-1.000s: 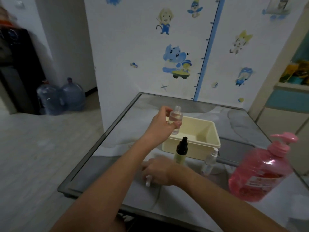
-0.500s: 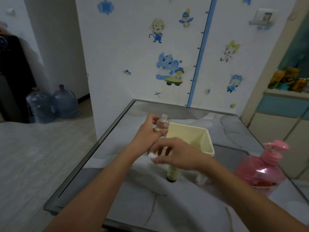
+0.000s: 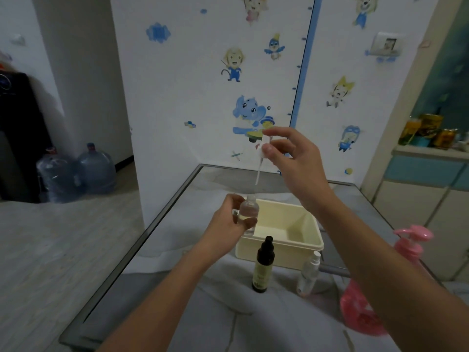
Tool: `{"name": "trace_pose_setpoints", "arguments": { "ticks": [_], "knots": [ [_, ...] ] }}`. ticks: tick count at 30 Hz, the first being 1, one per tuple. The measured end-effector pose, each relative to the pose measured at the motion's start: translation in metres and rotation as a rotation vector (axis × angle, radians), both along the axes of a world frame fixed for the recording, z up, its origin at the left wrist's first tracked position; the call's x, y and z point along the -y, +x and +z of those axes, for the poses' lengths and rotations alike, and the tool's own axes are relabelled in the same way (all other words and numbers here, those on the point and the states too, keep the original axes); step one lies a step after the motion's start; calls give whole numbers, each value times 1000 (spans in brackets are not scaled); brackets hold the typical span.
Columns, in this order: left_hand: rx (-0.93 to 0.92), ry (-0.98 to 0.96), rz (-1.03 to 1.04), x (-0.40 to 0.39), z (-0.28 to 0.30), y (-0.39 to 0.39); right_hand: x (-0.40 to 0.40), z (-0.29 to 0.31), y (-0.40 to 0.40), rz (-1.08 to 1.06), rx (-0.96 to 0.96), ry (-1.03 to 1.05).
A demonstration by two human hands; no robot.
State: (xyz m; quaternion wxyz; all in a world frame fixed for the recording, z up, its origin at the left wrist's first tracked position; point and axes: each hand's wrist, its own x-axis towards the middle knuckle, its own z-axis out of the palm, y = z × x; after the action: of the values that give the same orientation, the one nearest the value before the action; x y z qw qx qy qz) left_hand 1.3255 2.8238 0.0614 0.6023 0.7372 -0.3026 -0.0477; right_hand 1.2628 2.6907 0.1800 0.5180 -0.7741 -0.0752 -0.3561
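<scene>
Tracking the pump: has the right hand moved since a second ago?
Yes. The right hand rose from the table in front of the cream tub to above it, pinching the pump.

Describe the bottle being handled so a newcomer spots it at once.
On the table, find the cream tub; at its left edge the left hand holds a small clear bottle. Unlike the clear spray bottle and the dark bottle in front of the tub, it is lifted and capless, its white spray head pinched above it by the right hand.
</scene>
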Motion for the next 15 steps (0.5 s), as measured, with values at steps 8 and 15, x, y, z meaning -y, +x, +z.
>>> {"name": "trace_pose_setpoints", "arguments": {
  "ticks": [8,15],
  "knots": [
    [12,-9,-10,-1,4,-2,-2,-16,3,-34,-22,-1],
    [-4,-68,-30,-5,14,-5,-5,-30,3,-15,-68,-24]
  ]
}}
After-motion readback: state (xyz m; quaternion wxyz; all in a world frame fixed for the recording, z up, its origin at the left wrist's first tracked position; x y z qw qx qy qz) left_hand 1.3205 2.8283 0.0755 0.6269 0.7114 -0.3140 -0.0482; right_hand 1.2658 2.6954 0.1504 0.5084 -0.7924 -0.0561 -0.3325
